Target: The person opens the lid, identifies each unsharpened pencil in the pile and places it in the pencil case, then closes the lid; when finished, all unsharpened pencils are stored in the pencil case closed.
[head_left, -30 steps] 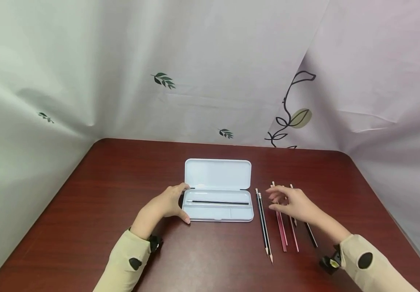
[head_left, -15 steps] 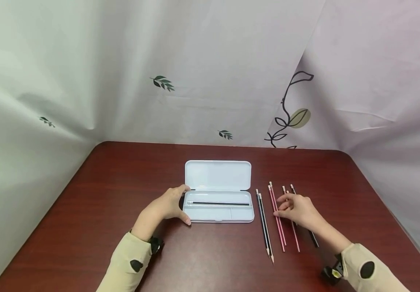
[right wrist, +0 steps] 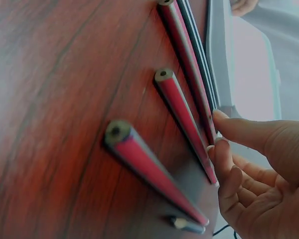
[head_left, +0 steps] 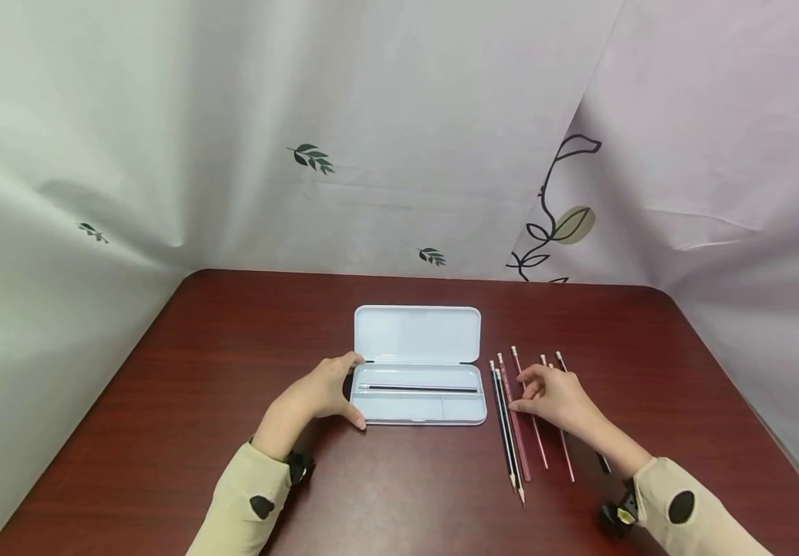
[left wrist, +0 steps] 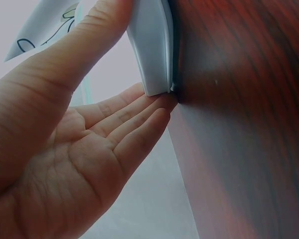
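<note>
A white pencil case [head_left: 417,421] lies open on the table, with a dark striped pencil [head_left: 416,388] along its back compartment. My left hand [head_left: 316,395] holds the case's left end, thumb at the front corner and fingers at the back, as the left wrist view also shows. My right hand [head_left: 557,398] pinches a red pencil [head_left: 517,436] between thumb and forefinger. That pencil lies close beside two dark striped pencils [head_left: 506,432] right of the case. Another red pencil [head_left: 538,436] lies under the right hand's fingers. The curled fingers [right wrist: 229,194] show in the right wrist view.
Farther right lie another red pencil [head_left: 567,455] and a dark pencil [head_left: 604,462], partly hidden by the right hand. The reddish-brown table [head_left: 399,494] ends at a pale curtain [head_left: 399,154] behind and at both sides.
My right hand has taken hold of a red pencil and moved it left, away from the other red one and against the dark striped pencils. The left hand stays on the case.
</note>
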A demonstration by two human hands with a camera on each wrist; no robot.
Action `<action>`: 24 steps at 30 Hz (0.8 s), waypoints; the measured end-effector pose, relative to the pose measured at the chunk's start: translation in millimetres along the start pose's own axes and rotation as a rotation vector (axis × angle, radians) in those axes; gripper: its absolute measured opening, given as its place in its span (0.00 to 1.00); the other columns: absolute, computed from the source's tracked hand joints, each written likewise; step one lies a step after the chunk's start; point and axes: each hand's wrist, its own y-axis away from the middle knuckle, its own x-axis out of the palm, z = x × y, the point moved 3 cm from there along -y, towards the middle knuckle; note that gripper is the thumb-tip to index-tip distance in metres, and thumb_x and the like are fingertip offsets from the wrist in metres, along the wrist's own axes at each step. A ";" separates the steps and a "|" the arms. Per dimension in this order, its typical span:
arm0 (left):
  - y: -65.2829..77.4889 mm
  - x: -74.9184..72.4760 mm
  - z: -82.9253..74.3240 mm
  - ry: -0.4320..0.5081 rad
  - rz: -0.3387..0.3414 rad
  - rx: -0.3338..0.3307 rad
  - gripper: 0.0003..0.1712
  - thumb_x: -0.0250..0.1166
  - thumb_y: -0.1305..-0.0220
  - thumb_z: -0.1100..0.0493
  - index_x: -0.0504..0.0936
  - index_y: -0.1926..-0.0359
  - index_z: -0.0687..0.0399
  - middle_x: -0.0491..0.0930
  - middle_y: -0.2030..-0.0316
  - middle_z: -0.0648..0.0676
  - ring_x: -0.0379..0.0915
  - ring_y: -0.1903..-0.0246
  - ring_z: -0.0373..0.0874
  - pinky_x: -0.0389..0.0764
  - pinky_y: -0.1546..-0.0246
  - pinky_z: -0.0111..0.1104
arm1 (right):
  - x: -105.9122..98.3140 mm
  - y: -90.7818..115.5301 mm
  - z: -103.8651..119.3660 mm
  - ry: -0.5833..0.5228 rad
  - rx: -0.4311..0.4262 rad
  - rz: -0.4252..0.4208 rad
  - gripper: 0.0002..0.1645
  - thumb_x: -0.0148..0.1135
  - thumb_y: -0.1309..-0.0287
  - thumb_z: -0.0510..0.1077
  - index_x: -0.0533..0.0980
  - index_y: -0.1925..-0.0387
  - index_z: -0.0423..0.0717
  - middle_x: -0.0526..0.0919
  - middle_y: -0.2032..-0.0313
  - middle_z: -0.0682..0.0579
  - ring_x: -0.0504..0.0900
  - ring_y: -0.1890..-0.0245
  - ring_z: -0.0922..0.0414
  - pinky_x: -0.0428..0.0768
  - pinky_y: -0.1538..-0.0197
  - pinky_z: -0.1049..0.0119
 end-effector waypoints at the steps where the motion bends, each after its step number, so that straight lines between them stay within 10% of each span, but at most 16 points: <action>1: -0.1 -0.2 0.0 -0.001 0.000 0.001 0.54 0.83 0.76 0.51 0.68 0.44 0.62 0.74 0.46 0.63 0.69 0.45 0.55 0.70 0.46 0.46 | 0.7 -0.7 1.1 -0.001 -0.005 0.005 0.23 0.75 0.62 0.43 0.77 0.63 0.36 0.79 0.81 0.58 0.74 0.81 0.65 0.70 0.76 0.71; 24: 0.7 -0.2 0.2 0.003 0.003 -0.009 0.54 0.83 0.76 0.51 0.68 0.44 0.62 0.73 0.46 0.63 0.68 0.44 0.55 0.70 0.45 0.46 | 9.8 -18.7 18.6 -0.025 0.225 0.246 0.10 0.64 0.56 0.38 0.70 0.78 0.38 0.76 0.93 0.51 0.78 0.92 0.58 0.78 0.83 0.66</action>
